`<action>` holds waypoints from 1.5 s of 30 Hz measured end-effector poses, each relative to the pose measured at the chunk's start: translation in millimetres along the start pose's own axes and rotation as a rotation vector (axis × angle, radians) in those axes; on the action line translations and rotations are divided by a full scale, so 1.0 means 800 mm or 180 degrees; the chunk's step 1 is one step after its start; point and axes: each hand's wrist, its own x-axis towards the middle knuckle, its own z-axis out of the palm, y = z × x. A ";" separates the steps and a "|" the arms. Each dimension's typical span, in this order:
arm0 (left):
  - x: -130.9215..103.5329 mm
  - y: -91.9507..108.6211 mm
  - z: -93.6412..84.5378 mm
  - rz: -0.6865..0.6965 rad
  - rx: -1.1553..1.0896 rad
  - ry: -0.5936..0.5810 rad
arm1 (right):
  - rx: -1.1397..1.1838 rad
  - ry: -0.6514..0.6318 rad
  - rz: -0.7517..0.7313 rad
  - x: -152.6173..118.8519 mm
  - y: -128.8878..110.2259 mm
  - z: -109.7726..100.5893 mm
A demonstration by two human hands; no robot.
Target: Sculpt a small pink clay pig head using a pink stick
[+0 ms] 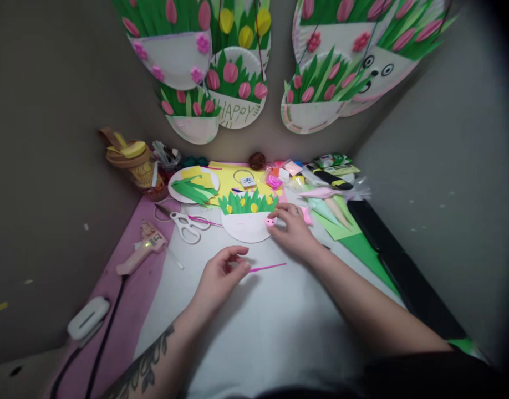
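The paper plate craft (246, 226) lies on the white work surface, its lower half plain white, with green paper grass and small yellow flowers along the top. At its right edge my right hand (291, 227) grips a small round pink piece (270, 221) with dark dots on it. My left hand (223, 274) is nearer to me, fingers loosely curved, thumb and index apart with nothing visible between them. A thin magenta stick (269, 267) lies by its thumb tip; whether they touch I cannot tell.
White-handled scissors (186, 224) and a pink glue gun (144, 249) with a cord lie at left. Behind are a plate with paper strips (194, 185) and a brown cup (133, 166). Clay bags (329, 205) and a black device (416, 288) are at right. Finished crafts (171, 55) hang above.
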 end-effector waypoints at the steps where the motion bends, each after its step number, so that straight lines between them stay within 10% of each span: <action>1: 0.001 -0.002 -0.001 0.0008 0.0012 0.0004 | -0.0017 -0.0071 0.0008 0.009 0.004 0.007; 12: 0.001 -0.002 -0.008 -0.0081 -0.0007 0.0030 | -0.0196 -0.0355 0.0024 0.041 0.006 0.036; 45: 0.000 0.006 -0.008 -0.0018 -0.0025 0.0203 | -0.0157 -0.0260 0.0005 0.046 0.004 0.000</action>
